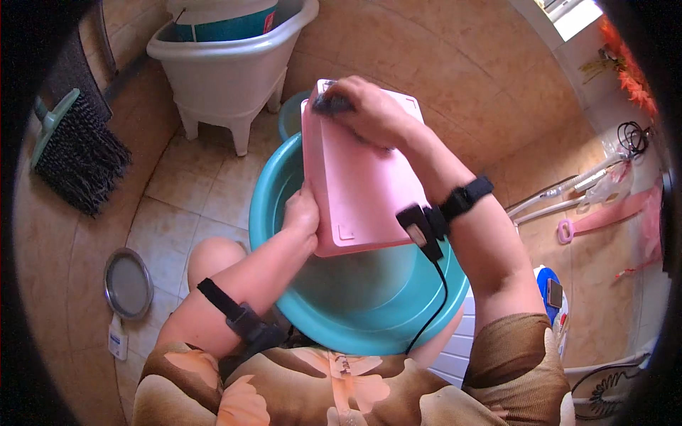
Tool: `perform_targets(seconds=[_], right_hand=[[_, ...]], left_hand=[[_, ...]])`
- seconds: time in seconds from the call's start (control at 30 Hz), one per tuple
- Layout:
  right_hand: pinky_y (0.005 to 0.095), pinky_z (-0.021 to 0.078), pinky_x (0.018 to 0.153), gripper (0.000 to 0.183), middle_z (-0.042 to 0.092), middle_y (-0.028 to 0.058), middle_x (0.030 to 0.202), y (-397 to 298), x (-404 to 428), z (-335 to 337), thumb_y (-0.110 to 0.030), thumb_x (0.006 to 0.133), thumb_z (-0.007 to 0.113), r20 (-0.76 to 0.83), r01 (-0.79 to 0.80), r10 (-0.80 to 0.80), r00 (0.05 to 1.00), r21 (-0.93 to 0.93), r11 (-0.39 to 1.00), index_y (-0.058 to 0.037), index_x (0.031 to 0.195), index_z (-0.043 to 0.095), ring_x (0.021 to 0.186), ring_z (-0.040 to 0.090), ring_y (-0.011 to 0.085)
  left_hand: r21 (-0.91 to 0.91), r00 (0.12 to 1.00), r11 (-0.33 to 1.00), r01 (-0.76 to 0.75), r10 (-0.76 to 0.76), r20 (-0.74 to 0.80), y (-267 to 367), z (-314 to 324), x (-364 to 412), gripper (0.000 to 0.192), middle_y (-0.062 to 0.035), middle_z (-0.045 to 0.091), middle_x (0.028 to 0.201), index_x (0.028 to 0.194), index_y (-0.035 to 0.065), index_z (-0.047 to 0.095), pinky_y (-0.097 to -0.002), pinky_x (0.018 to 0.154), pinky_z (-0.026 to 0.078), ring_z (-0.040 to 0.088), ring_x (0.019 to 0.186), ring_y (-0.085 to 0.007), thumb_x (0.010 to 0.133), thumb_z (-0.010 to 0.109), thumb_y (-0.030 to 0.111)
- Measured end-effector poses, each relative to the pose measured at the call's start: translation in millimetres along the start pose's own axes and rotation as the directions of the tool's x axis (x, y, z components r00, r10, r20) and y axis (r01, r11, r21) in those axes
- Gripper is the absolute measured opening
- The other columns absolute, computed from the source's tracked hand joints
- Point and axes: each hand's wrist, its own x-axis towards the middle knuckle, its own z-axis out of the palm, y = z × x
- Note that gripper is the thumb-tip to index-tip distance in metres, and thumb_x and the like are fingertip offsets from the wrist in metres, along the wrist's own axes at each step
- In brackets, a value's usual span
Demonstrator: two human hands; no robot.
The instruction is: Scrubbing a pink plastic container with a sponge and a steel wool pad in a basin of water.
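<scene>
A pink plastic box (367, 186) is tilted over a large teal basin (341, 330), its flat base facing me. My left hand (301, 213) grips the box along its left side, near the lower corner. At the box's far left corner, my right hand (367, 109) presses a dark scrubbing pad (333, 104) against the surface. The pad's exact kind is unclear, since my fingers cover part of it. Cloudy water (357, 282) shows in the basin below the box. The far rim of the basin is hidden behind the box.
A white plastic tub on legs (229, 69) stands at the far left, holding a teal-and-white container (224, 26). A dark-bristled broom (80, 154) leans at the left wall. Beside it on the floor lie a round metal pan (128, 285) and a white bottle (118, 341). A cable (443, 298) hangs from my right arm.
</scene>
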Motion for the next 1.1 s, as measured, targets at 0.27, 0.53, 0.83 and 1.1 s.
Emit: perform_targets(seconds=[0.27,0.53,0.83,1.1], right_hand=[[0.0354,0.0476,0.094,0.032,0.061,0.0122,0.118,29,-40,-32,-0.014,0.082,0.068,0.0,-0.179,0.18,0.984,-0.069,0.981,-0.011,0.113,0.064,0.109,0.06,0.0298],[0.0365,0.0471,0.094,0.031,0.061,0.0125,0.112,-13,-51,-1,-0.009,0.082,0.067,0.022,0.003,-0.003,1.0,0.013,1.0,-0.0095,0.113,0.064,0.107,0.06,0.0288],[0.036,0.0458,0.097,0.032,0.061,0.0131,0.115,66,-111,-31,-0.013,0.082,0.069,-0.223,-0.424,0.407,0.886,-0.028,0.905,-0.012,0.114,0.065,0.111,0.058,0.0304],[0.034,0.047,0.093,0.031,0.06,0.011,0.108,3,-129,-2,0.0,0.08,0.068,-0.108,-0.162,0.175,0.979,0.123,0.979,-0.0067,0.11,0.063,0.103,0.06,0.0267]], left_hand=[[-0.007,0.991,0.996,0.09,-0.089,0.103,6,16,-18,0.045,-0.0116,0.066,0.109,0.12,0.0028,0.057,-0.0405,0.086,0.054,0.065,0.094,-0.0225,0.103,0.039,0.041],[-0.007,0.995,0.996,0.093,-0.092,0.044,12,6,-20,0.043,-0.0121,0.066,0.11,0.12,0.0016,0.057,-0.0403,0.085,0.055,0.065,0.095,-0.0219,0.104,0.04,0.038],[0.002,0.993,0.995,0.102,-0.102,0.058,16,30,-31,0.045,-0.0148,0.064,0.114,0.125,-0.0013,0.054,-0.0411,0.087,0.054,0.065,0.099,-0.0247,0.104,0.039,0.036],[-0.007,0.993,0.996,0.087,-0.086,0.081,22,23,-39,0.048,-0.0145,0.064,0.115,0.123,-0.001,0.055,-0.0404,0.09,0.051,0.064,0.1,-0.0236,0.105,0.036,0.039]])
